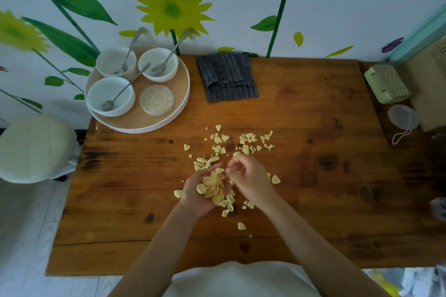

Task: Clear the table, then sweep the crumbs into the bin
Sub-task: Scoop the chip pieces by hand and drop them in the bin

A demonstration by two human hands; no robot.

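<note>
Pale yellow crumbs (246, 142) lie scattered over the middle of the wooden table (313, 200). My left hand (195, 196) is cupped palm up above the table, holding a heap of these crumbs (213, 187). Right beside it, my right hand (251, 176) hovers with its fingers curled and pinched together over the heap; whether a crumb is between the fingertips is hidden. More crumbs lie under and around both hands. A round tray (166, 122) at the back left carries three white bowls (109, 96) with spoons and a small lidded tub (156, 100).
A dark grey folded cloth (226, 77) lies at the table's back edge. A green soap holder (386, 83) and a mesh pouch (403, 118) sit at the right. A pale round stool (33, 148) stands left of the table, by the floral wall.
</note>
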